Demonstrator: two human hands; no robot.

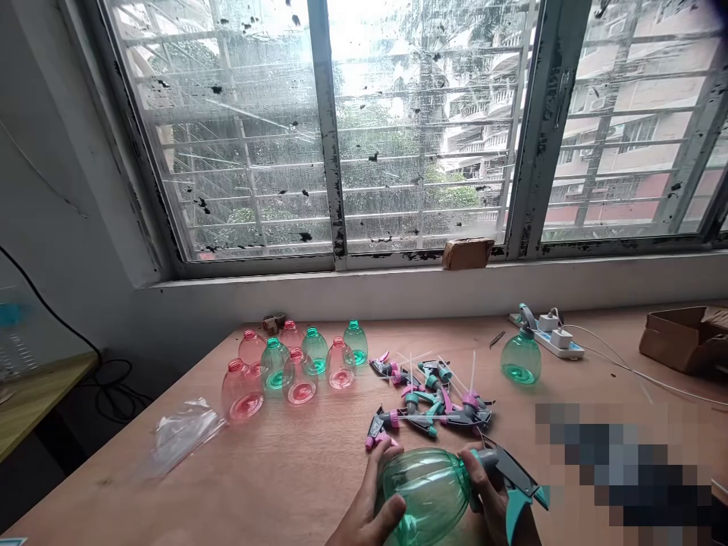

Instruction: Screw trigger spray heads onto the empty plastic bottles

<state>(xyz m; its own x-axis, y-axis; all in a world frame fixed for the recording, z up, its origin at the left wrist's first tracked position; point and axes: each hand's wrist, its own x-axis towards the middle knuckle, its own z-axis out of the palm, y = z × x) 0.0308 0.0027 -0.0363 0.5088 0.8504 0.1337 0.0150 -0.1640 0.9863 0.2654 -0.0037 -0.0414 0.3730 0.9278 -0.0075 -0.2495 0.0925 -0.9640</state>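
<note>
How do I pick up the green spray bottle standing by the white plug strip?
Grab the standing green spray bottle round its narrow neck, just under the trigger head, reaching from the near side. It stands upright, its belly is wide, and the power strip lies behind it.

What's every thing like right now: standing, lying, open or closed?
Green see-through plastic bottle: on its side, grey-and-teal trigger sprayer at neck.
Left hand: gripping that bottle's body.
Right hand: gripping its neck.
Group of pink and green plastic bottles: upright, uncapped.
Loose pink and teal sprayers: lying piled.
Round green bottle farther right: upright, sprayer on.
Brown cardboard box: open.
</note>
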